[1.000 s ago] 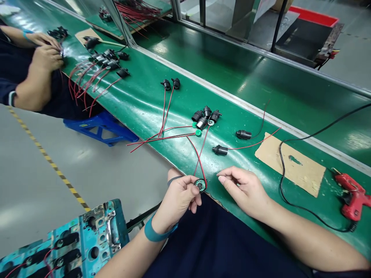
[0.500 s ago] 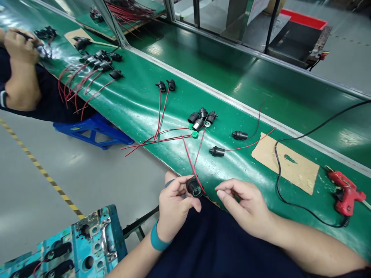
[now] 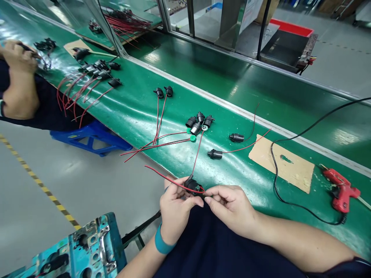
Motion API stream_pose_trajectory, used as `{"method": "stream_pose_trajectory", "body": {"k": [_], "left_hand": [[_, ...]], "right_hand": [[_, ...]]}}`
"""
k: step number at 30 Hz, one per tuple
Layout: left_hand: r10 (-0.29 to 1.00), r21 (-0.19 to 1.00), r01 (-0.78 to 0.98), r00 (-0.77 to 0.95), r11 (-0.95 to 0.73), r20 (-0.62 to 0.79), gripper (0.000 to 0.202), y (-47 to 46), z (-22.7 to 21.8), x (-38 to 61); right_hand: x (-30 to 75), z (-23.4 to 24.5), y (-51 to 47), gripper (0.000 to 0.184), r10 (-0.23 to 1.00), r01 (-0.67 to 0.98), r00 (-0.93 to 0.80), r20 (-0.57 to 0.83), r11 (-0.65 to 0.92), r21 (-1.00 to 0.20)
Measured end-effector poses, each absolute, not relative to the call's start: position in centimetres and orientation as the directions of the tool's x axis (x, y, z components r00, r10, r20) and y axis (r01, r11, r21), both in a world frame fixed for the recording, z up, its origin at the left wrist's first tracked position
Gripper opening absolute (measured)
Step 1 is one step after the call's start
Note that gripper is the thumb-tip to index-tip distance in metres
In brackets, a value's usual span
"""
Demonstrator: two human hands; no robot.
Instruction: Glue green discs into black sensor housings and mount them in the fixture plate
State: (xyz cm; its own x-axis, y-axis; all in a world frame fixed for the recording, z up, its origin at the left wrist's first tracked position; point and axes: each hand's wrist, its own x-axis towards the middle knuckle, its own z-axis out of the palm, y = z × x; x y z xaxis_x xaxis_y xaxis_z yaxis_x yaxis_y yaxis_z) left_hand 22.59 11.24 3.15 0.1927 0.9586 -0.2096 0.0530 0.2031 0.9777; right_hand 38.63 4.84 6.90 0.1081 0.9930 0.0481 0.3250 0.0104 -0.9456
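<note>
At the bench's front edge, my left hand (image 3: 179, 206) is closed round a black cylindrical plastic housing (image 3: 191, 185), its open end turned to the right. A red wire (image 3: 165, 176) bends round at that open end and runs back to the left across the housing. My right hand (image 3: 232, 204) pinches at the bend of this wire, thumb and forefinger close together; its fingertips partly hide the spot. Just beyond lie several black housings (image 3: 196, 128) in a cluster, with two green round pieces (image 3: 193, 138) on red wires beside them.
Two black housings (image 3: 215, 154) with wires lie ahead on the right, near a cardboard piece (image 3: 295, 170), a black cable (image 3: 276, 170) and a red glue gun (image 3: 342, 187). A co-worker's hands (image 3: 21, 58) are at the far left. A blue-green metal fixture (image 3: 95, 243) stands lower left.
My right hand has moved left to the housing's open end and closed at the wire. The red wire's free end has swung from pointing up the bench to pointing left.
</note>
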Motion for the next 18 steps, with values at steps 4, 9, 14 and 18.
{"method": "stream_pose_trajectory", "body": {"k": [4, 9, 14, 18], "left_hand": [[0.883, 0.887, -0.18, 0.297, 0.425, -0.363, 0.058, 11.2, 2.9, 23.3], [0.887, 0.89, -0.216, 0.332, 0.402, -0.32, 0.062, 10.6, 2.0, 23.4], [0.895, 0.904, -0.161, 0.291, 0.396, -0.34, 0.055, 10.4, 1.9, 23.8], [0.937, 0.92, -0.2, 0.163, 0.337, -0.308, 0.055, 9.8, 2.5, 24.9]], "right_hand": [[38.5, 6.1, 5.2, 0.015, 0.965, 0.469, 0.111, 0.239, 0.161, -0.869], [38.5, 5.5, 5.4, 0.018, 0.953, 0.579, 0.01, 0.301, 0.24, -0.779], [38.2, 5.5, 5.6, 0.02, 0.916, 0.758, -0.031, 0.401, 0.283, -0.588], [37.8, 5.3, 5.9, 0.024, 0.88, 0.831, -0.048, 0.473, 0.298, -0.47]]}}
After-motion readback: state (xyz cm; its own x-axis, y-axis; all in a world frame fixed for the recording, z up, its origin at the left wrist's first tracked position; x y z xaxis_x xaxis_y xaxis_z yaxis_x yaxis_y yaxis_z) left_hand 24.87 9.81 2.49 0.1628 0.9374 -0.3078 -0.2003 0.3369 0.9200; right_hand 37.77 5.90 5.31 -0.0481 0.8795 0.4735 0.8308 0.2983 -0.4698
